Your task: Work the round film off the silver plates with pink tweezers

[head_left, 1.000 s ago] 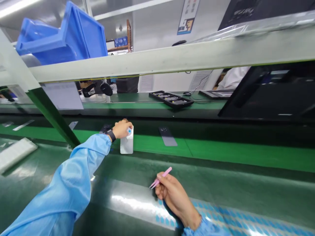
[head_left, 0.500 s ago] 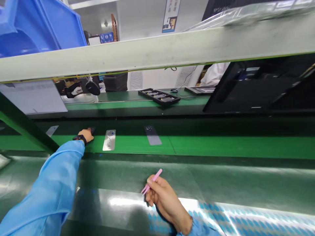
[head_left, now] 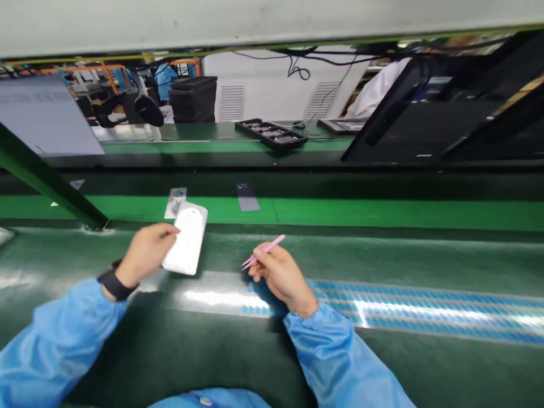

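My left hand (head_left: 147, 252) pinches a phone-sized panel (head_left: 187, 243) by its left edge, between thumb and fingers. The panel's face looks bright white with a rounded outline near the top. Pink tweezers (head_left: 274, 243) are in my right hand (head_left: 285, 277), their tips apart, pointing left with nothing visible between them. Under that hand a clear strip with rows of blue stickers (head_left: 403, 309) runs across the green bench. Behind the held panel, a silver phone-sized panel (head_left: 172, 205) lies partly covered on the green belt (head_left: 361, 212). A dark grey one (head_left: 247, 199) lies farther right.
A slanted green post (head_left: 46, 175) stands at left, beside a hanging white sheet (head_left: 42, 116). Overhead runs a pale beam (head_left: 272, 20). On the far ledge sits a black compartment tray (head_left: 274, 135); dark screens (head_left: 395, 124) fill the right.
My left hand has come back from the belt toward me, bringing the panel up. My right hand still holds the tweezers. The view has tilted downward.
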The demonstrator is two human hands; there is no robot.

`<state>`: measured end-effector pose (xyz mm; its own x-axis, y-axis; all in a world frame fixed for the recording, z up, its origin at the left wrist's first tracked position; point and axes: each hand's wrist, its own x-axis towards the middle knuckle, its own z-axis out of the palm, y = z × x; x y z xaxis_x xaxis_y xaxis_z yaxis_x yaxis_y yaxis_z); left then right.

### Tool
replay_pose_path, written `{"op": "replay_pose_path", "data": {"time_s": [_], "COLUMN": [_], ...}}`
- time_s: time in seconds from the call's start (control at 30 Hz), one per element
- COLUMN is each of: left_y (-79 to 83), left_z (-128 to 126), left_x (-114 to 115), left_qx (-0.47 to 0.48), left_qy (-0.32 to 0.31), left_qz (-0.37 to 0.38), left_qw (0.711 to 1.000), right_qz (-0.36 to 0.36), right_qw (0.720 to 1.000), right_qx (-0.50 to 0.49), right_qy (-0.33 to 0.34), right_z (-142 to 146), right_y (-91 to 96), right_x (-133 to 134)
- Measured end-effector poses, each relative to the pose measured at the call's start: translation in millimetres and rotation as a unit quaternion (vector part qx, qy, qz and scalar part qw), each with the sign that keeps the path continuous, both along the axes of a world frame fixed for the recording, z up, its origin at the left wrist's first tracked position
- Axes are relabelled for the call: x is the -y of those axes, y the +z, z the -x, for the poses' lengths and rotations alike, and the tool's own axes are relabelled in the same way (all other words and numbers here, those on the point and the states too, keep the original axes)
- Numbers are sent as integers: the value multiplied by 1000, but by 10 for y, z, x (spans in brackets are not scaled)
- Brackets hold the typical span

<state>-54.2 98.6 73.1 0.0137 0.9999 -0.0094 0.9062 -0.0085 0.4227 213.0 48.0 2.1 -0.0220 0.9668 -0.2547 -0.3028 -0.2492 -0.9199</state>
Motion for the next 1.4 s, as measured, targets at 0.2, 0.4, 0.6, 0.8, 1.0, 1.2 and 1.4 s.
{"op": "replay_pose_path", "data": {"time_s": [0.2, 0.4, 0.6, 0.8, 1.0, 1.2, 1.4], "left_y": [-625, -562, -621, -740, -808, -844, -854], "left_z": [-412, -380, -465, -563, -540, -548, -549], "left_x": [903, 1012, 855, 735, 743, 765, 766], "left_qx": [161, 80, 16, 9, 24, 33, 38], "left_qy": [-65, -130, -214, -250, -261, -276, -283], "left_qz": [122, 136, 33, 66, 46, 29, 21], "left_qw": [977, 979, 976, 966, 964, 960, 958], "right_qz": [9, 54, 58, 46, 63, 53, 22], "right_qw": [974, 955, 946, 936, 949, 968, 951], "right_qx": [210, 263, 284, 307, 261, 196, 269], "right_qy": [88, 124, 144, 164, 163, 145, 149], "right_z": [-139, -12, -11, -2, -36, 2, 223], "right_y": [0, -88, -45, -39, -62, -14, -50], "right_x": [147, 123, 115, 126, 104, 107, 87]}}
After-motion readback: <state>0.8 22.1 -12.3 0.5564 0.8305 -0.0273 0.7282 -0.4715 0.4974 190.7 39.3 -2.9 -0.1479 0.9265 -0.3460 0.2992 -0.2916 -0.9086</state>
